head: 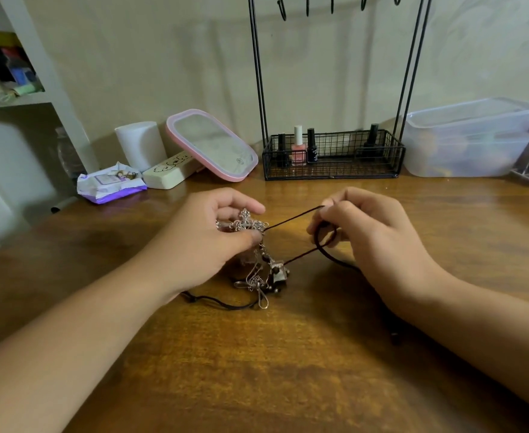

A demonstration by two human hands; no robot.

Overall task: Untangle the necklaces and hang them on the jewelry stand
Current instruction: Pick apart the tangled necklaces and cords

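Wooden tabletop [288, 370] pushed up against a plain wall, with the wire stand [332, 157] at the back, nail polish in its basket and its hooks [283, 9] way up top with nothing on them, so no necklace is hung yet.

The necklaces [261, 273] are in one knotted clump right in the middle, between my two hands. My left hand [200, 242] is pinching the silver cross pendant [246, 225] between thumb and fingers, lifted a bit off the wood, and the rest of the pendants dangle and pile up just below it. I'm holding it there as an anchor, I think, so the clump doesn't drag along.

My right hand [369, 235] is curled round the dark cord [294, 218], pulling it taut off to the right, with a loop of it hanging under my fingers. More cord trails on the wood beside my left wrist.
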